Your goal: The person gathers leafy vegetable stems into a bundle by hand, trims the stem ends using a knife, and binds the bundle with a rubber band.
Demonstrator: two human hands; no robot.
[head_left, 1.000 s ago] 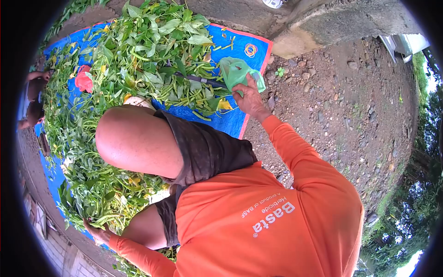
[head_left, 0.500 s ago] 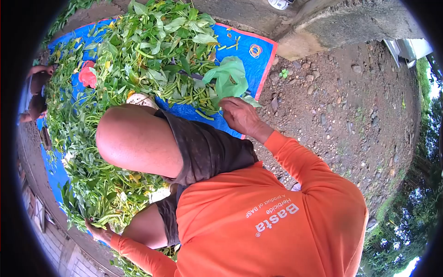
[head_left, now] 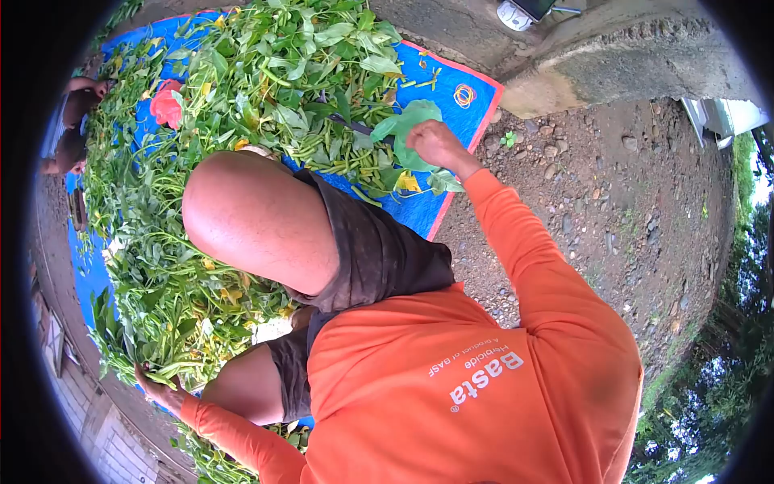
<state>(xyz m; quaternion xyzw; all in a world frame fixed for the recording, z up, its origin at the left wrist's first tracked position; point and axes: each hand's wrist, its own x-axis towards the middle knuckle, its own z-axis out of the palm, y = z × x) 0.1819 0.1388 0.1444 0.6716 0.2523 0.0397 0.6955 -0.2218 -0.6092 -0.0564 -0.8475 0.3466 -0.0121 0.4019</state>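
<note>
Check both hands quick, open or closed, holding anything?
Left hand: closed, holding green stems.
Right hand: fingers curled at the green plastic bag; whether it's gripped can't be told.

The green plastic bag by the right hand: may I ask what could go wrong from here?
The green plastic bag under the right hand might snag on the long dark object beside it. The green stems in the left hand could slip, as no tie shows. The yellow loops lie loose on the blue sheet and might scatter.
</note>
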